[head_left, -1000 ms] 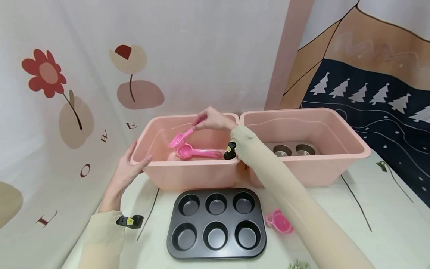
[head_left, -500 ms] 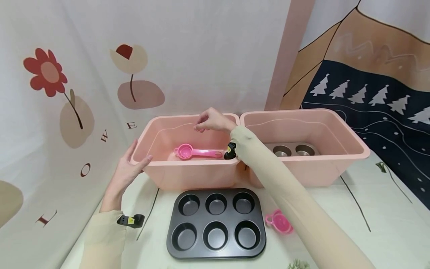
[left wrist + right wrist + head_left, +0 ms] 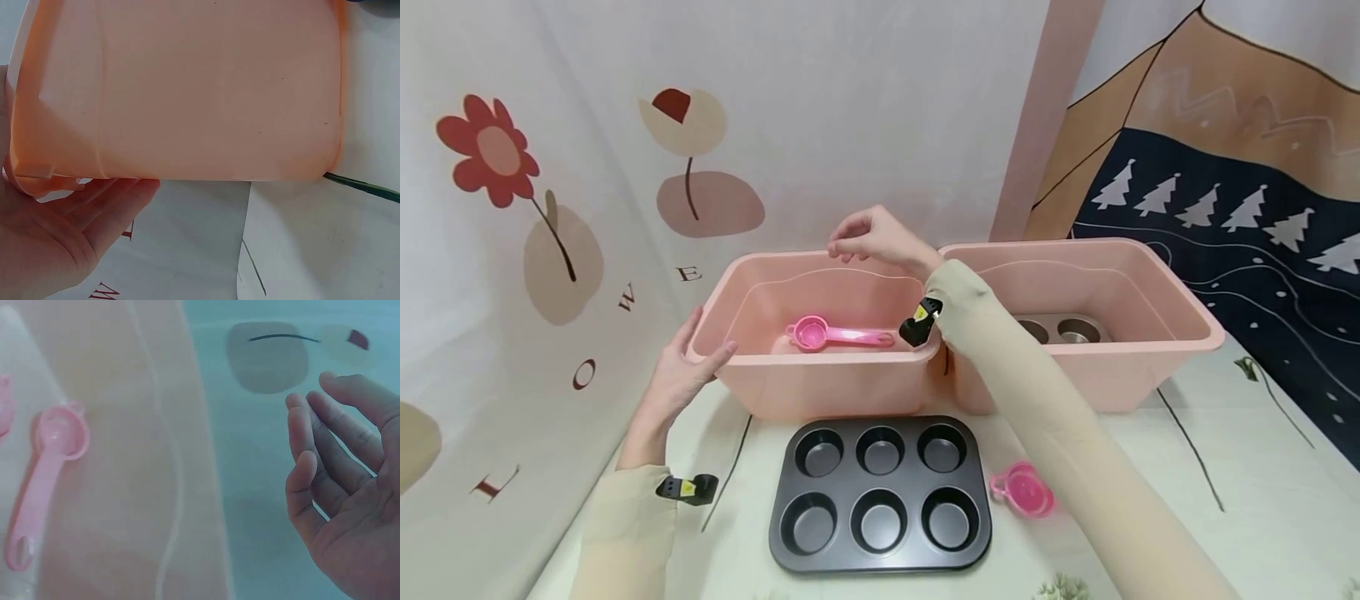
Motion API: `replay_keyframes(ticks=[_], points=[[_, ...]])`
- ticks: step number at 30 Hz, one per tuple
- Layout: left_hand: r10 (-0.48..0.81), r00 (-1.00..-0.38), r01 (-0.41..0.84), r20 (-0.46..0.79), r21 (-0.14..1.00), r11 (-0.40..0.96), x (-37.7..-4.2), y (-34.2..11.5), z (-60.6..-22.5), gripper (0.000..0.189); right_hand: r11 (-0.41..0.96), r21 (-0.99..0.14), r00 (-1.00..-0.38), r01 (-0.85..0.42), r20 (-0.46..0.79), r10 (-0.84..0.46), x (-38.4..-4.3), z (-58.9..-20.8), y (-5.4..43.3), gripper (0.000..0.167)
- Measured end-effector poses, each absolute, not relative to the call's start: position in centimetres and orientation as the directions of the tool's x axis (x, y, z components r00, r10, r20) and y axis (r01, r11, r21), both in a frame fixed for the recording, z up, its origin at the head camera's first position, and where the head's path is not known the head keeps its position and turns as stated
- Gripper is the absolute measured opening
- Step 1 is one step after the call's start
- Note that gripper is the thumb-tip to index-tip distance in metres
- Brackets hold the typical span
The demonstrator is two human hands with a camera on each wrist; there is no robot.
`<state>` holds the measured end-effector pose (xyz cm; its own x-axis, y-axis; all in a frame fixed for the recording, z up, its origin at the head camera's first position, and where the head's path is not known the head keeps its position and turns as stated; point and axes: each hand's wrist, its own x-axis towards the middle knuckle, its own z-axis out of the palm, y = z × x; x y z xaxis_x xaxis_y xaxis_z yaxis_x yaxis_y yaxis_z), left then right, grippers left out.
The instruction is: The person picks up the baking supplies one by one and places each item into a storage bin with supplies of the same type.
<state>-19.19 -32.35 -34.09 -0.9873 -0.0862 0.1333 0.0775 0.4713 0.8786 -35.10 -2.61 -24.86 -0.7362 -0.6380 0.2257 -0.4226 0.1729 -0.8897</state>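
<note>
Here, "LOWE" lettering (image 3: pixel 627 297) near left tub (image 3: pixel 820 388)

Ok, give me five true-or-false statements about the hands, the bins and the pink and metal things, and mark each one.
1. The left hand grips the left bin. True.
2. The right hand pinches a pink scoop. False: the right hand holds nothing, and the long-handled pink scoop lies in the left bin.
3. The dark muffin tin has six cups. True.
4. The dark muffin tin sits inside the right bin. False: it lies outside; a tan muffin tin is in the right bin.
5. A small pink cup lies to the right of the dark muffin tin. True.
</note>
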Motion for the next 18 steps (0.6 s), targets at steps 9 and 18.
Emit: replay_keyframes(ticks=[9,18], points=[[-0.08,-0.987,0.085,0.14,0.873,0.481,-18.9,-32.3,-33.7,0.09,0.136,-0.878,-0.699,-0.46,0.264,-0.665,-33.3,-22.2,-1.9,0.017],[-0.079,-0.989,0.07,0.126,0.865,0.498,-18.9,-32.3,-33.7,0.09,0.156,-0.853,-0.65,-0.498,0.248,-0.718,-31.0,-21.7,-1.3,0.014]])
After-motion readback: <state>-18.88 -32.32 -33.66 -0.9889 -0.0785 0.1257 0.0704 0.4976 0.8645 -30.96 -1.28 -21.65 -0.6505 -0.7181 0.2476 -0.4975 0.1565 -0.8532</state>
